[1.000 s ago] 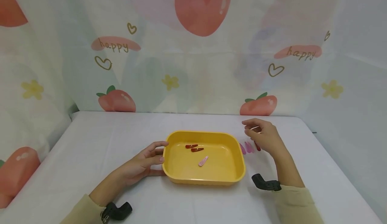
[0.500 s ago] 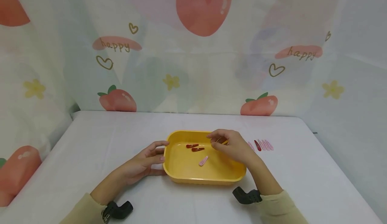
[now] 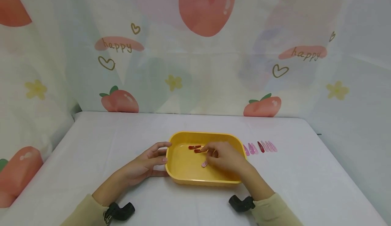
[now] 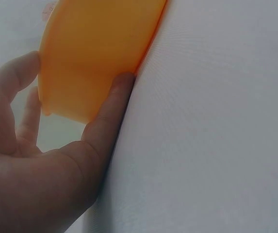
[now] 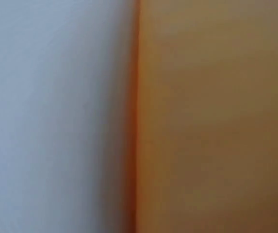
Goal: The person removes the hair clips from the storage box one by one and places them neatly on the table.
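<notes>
My left hand (image 3: 140, 166) is at the left end of a yellow tray (image 3: 180, 178), fingertips touching its outer wall and rim. The left wrist view shows those fingers (image 4: 110, 107) fairly straight against the tray. Over the tray's middle, my right hand (image 3: 224, 156) reaches down with loosely bent fingers. Its fingertips are close to a brownish-red snap hair clip (image 3: 197, 151) and partly cover a pink snap hair clip (image 3: 204, 164). Another brownish-red hair clip (image 3: 194, 147) lies just behind. The right wrist view is blurred, with only the tray wall (image 5: 202, 116) and tablecloth showing.
To the right of the tray, a row of hair clips lies on the white tablecloth (image 3: 305, 178): several pink clips (image 3: 252, 148) and a red clip (image 3: 261, 147) among them. A printed curtain (image 3: 201, 70) hangs behind the table.
My right hand has come from the clip row on the right, leftward and down into the tray, uncovering the row. The left hand has stayed at the tray's end.
</notes>
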`<state>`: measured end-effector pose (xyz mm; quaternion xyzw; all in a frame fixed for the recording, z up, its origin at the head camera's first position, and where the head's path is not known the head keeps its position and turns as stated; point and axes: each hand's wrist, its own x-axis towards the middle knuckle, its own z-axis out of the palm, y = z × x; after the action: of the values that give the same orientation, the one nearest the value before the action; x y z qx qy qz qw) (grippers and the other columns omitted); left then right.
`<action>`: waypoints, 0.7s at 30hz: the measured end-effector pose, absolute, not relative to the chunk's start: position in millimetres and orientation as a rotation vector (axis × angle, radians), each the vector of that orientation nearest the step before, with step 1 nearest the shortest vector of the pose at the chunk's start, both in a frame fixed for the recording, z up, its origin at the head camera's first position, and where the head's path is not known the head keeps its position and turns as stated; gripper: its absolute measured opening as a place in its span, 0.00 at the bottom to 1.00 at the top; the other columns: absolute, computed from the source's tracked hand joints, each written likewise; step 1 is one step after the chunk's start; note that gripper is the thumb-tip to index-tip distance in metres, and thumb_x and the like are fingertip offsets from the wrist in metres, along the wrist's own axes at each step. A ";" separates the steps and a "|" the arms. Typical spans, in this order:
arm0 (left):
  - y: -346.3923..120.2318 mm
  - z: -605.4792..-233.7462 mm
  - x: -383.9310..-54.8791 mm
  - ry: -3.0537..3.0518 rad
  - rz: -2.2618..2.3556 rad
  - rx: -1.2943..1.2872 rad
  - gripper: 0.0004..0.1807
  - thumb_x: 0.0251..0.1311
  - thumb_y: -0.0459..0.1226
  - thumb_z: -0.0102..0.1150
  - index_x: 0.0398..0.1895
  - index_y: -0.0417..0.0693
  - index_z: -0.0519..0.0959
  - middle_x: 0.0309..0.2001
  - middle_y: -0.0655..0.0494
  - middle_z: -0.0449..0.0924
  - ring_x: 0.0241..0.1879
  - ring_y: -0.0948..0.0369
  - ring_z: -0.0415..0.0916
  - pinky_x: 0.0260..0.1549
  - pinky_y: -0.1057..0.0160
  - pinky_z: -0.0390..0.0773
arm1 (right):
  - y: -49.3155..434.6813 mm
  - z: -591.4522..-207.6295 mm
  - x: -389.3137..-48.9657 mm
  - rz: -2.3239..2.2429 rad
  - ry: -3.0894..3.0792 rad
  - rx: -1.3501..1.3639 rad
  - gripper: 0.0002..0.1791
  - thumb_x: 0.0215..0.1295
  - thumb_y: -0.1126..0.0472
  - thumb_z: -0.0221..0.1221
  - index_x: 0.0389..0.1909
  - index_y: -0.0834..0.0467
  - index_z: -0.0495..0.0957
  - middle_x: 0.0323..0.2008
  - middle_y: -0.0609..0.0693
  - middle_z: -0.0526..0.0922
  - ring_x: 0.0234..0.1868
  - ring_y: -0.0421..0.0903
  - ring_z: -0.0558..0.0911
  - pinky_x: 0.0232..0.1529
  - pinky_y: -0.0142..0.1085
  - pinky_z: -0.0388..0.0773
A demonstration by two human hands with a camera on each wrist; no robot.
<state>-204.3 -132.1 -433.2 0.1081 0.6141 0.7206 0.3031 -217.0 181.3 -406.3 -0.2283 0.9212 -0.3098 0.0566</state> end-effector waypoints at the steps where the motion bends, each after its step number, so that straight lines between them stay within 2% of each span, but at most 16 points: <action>1: -132.0 -433.2 -204.4 1.628 1.910 0.285 0.30 0.71 0.34 0.54 0.74 0.52 0.58 0.74 0.39 0.53 0.63 0.46 0.70 0.55 0.41 0.79 | 180.8 -406.9 -216.4 -0.930 2.795 -0.687 0.10 0.61 0.61 0.66 0.43 0.51 0.85 0.28 0.38 0.80 0.30 0.40 0.76 0.33 0.31 0.76; 8: -132.3 -432.9 -204.3 1.622 1.908 0.295 0.30 0.72 0.34 0.54 0.74 0.52 0.58 0.74 0.39 0.52 0.63 0.46 0.70 0.56 0.41 0.78 | 178.9 -407.0 -212.0 -0.880 2.812 -0.728 0.15 0.56 0.52 0.72 0.43 0.51 0.85 0.28 0.38 0.78 0.31 0.38 0.76 0.35 0.30 0.77; 13: -131.9 -433.4 -203.5 1.626 1.906 0.290 0.31 0.71 0.35 0.55 0.74 0.52 0.58 0.74 0.39 0.52 0.63 0.46 0.70 0.55 0.41 0.78 | 176.6 -408.2 -209.2 -0.750 2.846 -0.827 0.12 0.53 0.49 0.73 0.35 0.48 0.84 0.28 0.39 0.77 0.32 0.38 0.75 0.37 0.31 0.75; 17: -132.0 -432.0 -202.6 1.626 1.905 0.295 0.31 0.71 0.35 0.54 0.74 0.52 0.57 0.74 0.39 0.51 0.63 0.45 0.69 0.55 0.41 0.78 | 175.1 -408.6 -208.5 -0.706 2.848 -0.817 0.07 0.54 0.55 0.70 0.29 0.45 0.80 0.28 0.40 0.75 0.31 0.38 0.73 0.34 0.30 0.75; 21: -131.4 -430.9 -202.4 1.620 1.904 0.299 0.31 0.71 0.35 0.54 0.74 0.51 0.57 0.74 0.39 0.51 0.64 0.45 0.69 0.56 0.41 0.78 | 175.4 -408.4 -209.3 -0.692 2.857 -0.800 0.09 0.51 0.64 0.65 0.30 0.45 0.80 0.28 0.40 0.74 0.31 0.38 0.73 0.34 0.29 0.76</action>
<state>-202.4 -131.4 -430.9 0.1130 0.6124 0.7198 0.3069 -209.3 175.4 -408.4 -0.2623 0.9367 -0.2269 0.0478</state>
